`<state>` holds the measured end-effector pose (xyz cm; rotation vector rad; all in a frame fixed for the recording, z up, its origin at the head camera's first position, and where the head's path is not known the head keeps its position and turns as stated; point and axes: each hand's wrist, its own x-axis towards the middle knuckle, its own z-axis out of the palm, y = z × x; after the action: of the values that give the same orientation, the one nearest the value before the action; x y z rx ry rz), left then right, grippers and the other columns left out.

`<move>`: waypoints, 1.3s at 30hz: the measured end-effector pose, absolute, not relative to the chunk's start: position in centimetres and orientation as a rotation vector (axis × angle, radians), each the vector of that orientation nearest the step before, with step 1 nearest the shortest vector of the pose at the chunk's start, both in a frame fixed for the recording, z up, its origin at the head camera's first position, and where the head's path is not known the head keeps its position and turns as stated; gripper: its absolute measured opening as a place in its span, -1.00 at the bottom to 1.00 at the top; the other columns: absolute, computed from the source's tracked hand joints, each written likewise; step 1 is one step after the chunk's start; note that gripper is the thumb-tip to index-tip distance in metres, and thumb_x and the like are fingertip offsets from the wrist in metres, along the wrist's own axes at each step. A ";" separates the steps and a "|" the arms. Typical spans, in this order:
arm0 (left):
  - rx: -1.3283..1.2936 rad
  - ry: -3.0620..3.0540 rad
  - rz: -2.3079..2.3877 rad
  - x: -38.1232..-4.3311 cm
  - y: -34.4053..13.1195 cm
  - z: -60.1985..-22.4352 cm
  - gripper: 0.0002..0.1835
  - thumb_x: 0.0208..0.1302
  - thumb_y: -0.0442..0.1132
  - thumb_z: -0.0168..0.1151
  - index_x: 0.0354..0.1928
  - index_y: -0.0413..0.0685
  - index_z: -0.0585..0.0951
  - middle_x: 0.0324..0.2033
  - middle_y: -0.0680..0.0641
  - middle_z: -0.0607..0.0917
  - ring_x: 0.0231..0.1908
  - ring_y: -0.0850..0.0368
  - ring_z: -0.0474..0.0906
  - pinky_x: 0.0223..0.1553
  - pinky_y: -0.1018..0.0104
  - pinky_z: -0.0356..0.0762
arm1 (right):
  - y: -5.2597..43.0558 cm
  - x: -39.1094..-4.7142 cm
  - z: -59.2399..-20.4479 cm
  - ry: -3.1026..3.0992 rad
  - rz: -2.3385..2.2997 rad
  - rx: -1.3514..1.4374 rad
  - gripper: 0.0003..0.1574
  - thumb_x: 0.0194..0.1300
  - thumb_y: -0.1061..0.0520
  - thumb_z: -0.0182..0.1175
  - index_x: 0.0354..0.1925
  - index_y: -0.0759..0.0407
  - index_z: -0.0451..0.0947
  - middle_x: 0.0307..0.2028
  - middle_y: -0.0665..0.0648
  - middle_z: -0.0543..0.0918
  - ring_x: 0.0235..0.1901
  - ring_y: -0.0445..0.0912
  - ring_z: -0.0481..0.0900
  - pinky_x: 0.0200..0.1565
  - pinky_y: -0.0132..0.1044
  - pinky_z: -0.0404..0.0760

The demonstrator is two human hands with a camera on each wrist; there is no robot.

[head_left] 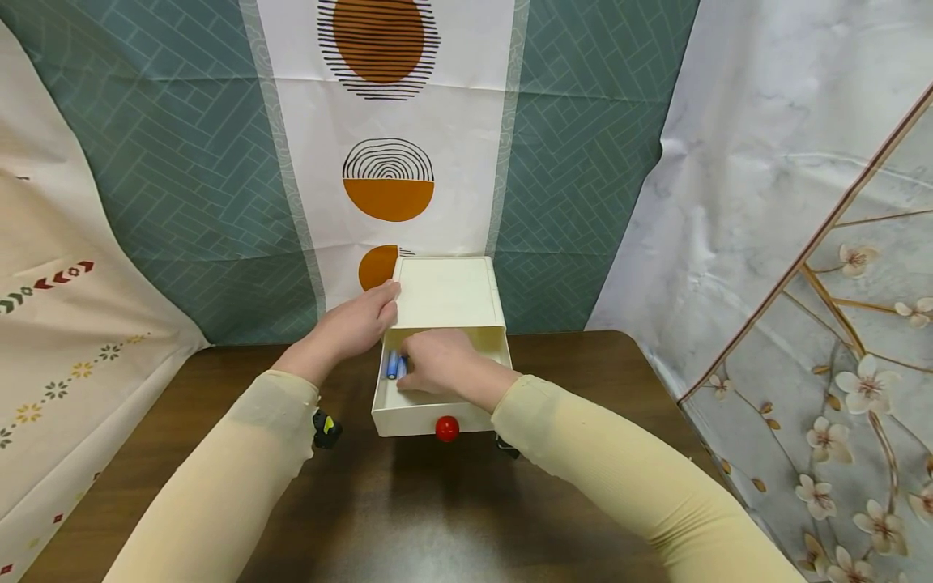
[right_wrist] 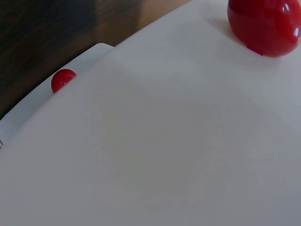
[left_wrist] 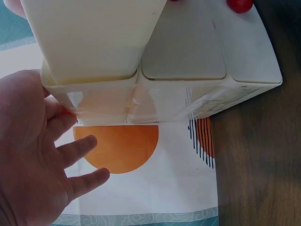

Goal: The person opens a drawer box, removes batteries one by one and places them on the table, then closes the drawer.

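Note:
A small cream drawer cabinet (head_left: 448, 291) stands on the table with its top drawer (head_left: 415, 421) pulled out by a red knob (head_left: 447, 428). My left hand (head_left: 357, 324) steadies the cabinet's left side near the top. In the left wrist view, the fingers (left_wrist: 77, 150) of that hand are spread and fairly straight beside the cabinet wall. My right hand (head_left: 445, 360) reaches down into the drawer, its thumb and fingers closed around a blue battery (head_left: 402, 368). Another blue battery (head_left: 392, 364) lies beside it, along the drawer's left wall. The right wrist view shows only the drawer front (right_wrist: 141, 141) and red knobs.
Lower drawers (left_wrist: 188, 42) of the cabinet are closed, with red knobs (left_wrist: 240, 4). A patterned cloth (head_left: 389, 174) hangs right behind it. The dark wooden table (head_left: 583, 380) extends to both sides, bounded by a floral curtain (head_left: 824, 389) at right and a cream cloth (head_left: 73, 324) at left.

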<state>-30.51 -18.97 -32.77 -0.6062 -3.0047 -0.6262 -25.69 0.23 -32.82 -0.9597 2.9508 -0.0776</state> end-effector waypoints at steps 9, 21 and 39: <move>-0.604 -3.010 -0.630 -30.5 -18.9 -32.7 -0.31 0.78 -0.04 -0.34 0.78 -0.16 0.08 0.74 -0.24 0.09 0.71 -0.21 0.04 0.67 -0.17 0.05 | 0.3 -25.7 -32.9 2.942 -0.078 -0.977 -0.64 0.44 -0.22 0.47 -0.33 -0.05 0.65 -0.61 -0.09 0.45 -0.45 -0.11 0.51 -0.41 -0.26 0.36; -0.591 -3.011 -0.639 -30.5 -18.9 -32.8 -0.31 0.78 -0.04 -0.31 0.78 -0.15 0.08 0.75 -0.23 0.08 0.71 -0.20 0.05 0.67 -0.17 0.06 | 0.7 -25.7 -32.8 2.898 -0.218 -0.990 -0.72 0.41 -0.17 0.46 -0.24 -0.02 0.73 -0.60 -0.10 0.52 -0.42 -0.12 0.55 -0.39 -0.27 0.38; -0.648 -2.971 -0.659 -34.3 -20.9 -36.1 -0.24 0.76 0.23 -0.35 0.82 0.10 0.05 0.77 -0.07 0.04 0.72 -0.11 0.04 0.67 -0.13 0.03 | 3.3 -24.1 -30.6 2.890 -0.424 -1.015 -0.62 0.41 -0.14 0.51 0.03 0.04 0.80 -0.48 -0.12 0.66 -0.36 -0.14 0.60 -0.32 -0.30 0.53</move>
<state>-34.31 -20.91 -36.11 -0.6475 -2.9715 -0.6592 -24.14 3.26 -30.60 -1.0152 2.8904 -0.4245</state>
